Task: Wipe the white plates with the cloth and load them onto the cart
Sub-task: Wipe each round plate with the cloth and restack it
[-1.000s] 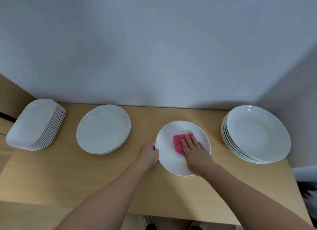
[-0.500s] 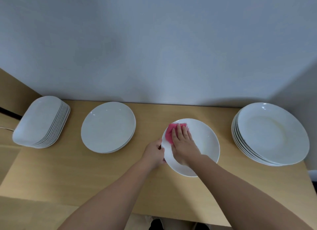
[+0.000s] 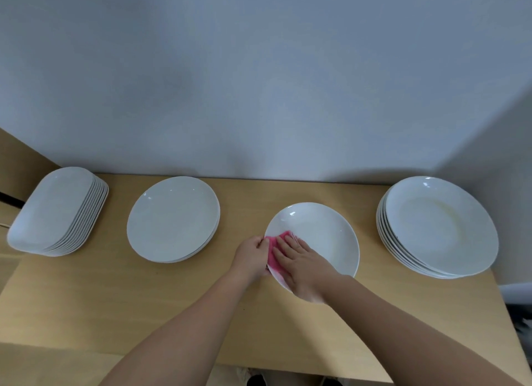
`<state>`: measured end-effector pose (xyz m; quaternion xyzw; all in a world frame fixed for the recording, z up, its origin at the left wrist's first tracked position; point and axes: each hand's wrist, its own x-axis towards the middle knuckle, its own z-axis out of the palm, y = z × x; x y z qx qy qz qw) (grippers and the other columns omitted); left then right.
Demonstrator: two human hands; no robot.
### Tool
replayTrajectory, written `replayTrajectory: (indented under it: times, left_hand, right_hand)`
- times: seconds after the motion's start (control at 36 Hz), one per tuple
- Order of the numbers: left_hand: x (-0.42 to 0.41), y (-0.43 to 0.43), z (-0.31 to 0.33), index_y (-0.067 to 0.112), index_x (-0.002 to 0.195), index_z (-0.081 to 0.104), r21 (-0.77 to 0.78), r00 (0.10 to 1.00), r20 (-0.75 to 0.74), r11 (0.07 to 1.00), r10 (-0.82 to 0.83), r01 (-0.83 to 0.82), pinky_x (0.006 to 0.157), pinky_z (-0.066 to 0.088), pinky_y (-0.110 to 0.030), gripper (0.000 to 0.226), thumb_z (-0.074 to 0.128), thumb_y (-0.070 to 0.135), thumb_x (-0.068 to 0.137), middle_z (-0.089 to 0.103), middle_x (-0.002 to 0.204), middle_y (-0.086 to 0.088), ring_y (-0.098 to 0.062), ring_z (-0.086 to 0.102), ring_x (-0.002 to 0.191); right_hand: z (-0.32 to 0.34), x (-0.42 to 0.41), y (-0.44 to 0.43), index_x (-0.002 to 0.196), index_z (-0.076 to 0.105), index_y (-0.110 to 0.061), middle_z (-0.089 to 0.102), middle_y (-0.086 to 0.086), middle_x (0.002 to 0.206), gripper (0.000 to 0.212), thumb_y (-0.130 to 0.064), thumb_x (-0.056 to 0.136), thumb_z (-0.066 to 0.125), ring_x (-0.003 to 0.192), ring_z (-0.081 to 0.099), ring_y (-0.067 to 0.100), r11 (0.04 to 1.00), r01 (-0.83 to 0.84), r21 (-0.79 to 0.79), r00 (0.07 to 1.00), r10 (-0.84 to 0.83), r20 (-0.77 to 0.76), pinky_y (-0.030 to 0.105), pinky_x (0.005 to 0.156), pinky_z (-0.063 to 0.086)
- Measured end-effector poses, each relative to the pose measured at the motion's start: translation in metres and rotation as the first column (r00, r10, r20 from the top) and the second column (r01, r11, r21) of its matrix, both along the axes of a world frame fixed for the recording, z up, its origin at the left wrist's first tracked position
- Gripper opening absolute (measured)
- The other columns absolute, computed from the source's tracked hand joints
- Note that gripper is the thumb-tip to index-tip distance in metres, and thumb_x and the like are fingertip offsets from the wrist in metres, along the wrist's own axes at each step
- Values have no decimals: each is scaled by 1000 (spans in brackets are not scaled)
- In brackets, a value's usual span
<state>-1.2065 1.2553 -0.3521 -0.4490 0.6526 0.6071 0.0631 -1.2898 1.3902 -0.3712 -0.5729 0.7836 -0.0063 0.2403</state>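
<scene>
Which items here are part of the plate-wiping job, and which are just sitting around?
In the job: plate under the cloth, pink cloth, left hand gripping the plate's rim, right hand pressing the cloth, right plate stack, middle plate stack, oblong dish stack.
Just there: table, wall. No cart in view.

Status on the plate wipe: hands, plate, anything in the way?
Left hand grips the plate by its left rim. Right hand flat, pressing the pink cloth onto it. Nothing in the way; plate stack to the right stands apart.
</scene>
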Motion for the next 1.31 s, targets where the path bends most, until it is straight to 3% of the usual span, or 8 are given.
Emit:
replayTrajectory:
  times: [0.17,0.39,0.5,0.72,0.92,1.06,1.22,1.31]
  left_hand:
    - [-11,-5,1,9,91,67,0,998,49,999,-35,35,64,61,-47,32,43,28,100,68,87,-15,-33,70,79]
    - [-24,-12,4,9,74,55,-111,987,107,985,-117,129,66,59,-54,27,42,17,96,59,75,-14,-39,68,78]
    - [-30,-11,0,12,102,60,-209,969,143,951,-202,229,78,54,-37,24,38,9,92,64,98,-8,-28,62,90]
    - [-33,-7,-4,25,113,50,-263,969,118,934,-216,241,58,38,-21,35,38,4,88,56,96,6,-6,51,80]
    - [-31,-10,-4,29,129,48,-231,959,108,932,-263,281,56,44,-25,49,36,9,86,55,95,13,-8,56,85]
    - [-31,-13,-5,27,137,44,-221,956,105,931,-275,292,55,41,-20,55,36,5,87,53,95,14,-4,54,84]
    - [-31,-16,-10,28,136,45,-208,953,101,930,-287,303,51,42,-18,52,35,6,89,50,96,18,-4,53,84]
    - [-31,-17,-10,30,134,46,-183,956,88,939,-278,290,50,50,-25,52,34,6,89,52,98,15,-12,58,86]
  right_hand:
    - [-1,23,-5,153,-8,-17,-16,-2,160,61,-41,103,19,140,-29,12,981,195,-9,970,-191,153,28,115,-19]
    - [0,4,14,154,1,-25,-6,-6,162,59,-42,103,26,144,-20,10,998,58,-26,973,-51,227,20,110,-21]
    - [7,-2,18,154,18,-21,7,-5,161,55,-39,104,32,142,-15,4,996,5,-86,969,16,248,10,103,-25]
    - [15,-10,56,152,27,-23,20,-11,159,50,-41,104,29,148,3,7,999,-21,47,954,6,301,27,121,-1]
    - [36,-30,67,142,44,-25,30,-11,155,43,-35,105,25,147,10,8,977,-118,176,973,79,216,28,120,3]
    - [46,-51,70,134,50,-26,47,-9,143,39,-24,101,30,147,13,16,917,-89,389,993,114,-41,41,119,12]
    - [43,-52,71,136,50,-25,43,-7,147,42,-20,96,37,141,28,21,900,-60,432,964,164,-209,42,117,11]
    - [39,-46,75,149,32,-19,25,0,158,50,-29,100,30,147,15,23,904,-22,428,959,139,-245,42,118,2]
